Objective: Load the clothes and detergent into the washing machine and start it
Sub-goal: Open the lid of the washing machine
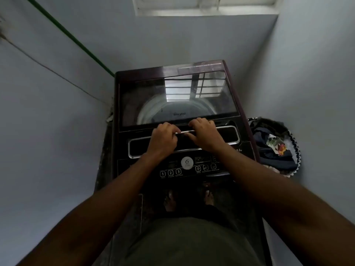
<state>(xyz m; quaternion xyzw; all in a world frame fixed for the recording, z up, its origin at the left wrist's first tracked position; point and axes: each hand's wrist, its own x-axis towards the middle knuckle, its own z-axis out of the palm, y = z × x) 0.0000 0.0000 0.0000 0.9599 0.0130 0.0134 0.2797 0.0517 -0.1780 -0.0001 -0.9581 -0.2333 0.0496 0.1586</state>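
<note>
A dark maroon top-loading washing machine (123, 104) stands in a narrow corner straight ahead. Its glass lid (153, 98) lies down flat, and the steel drum shows through it. My left hand (163, 139) and my right hand (205, 134) are side by side at the lid's front edge, fingers curled over the chrome handle strip (181, 132). Below them is the control panel (188, 168) with numbered buttons and a round white badge. A basket of dark and patterned clothes (272, 148) sits on the floor to the machine's right. No detergent is in view.
Pale blue walls close in on the left, back and right. A green pipe (73, 39) runs down the left wall to the machine's back corner. A window (207, 5) sits high on the back wall. My bare feet (189, 198) stand before the machine.
</note>
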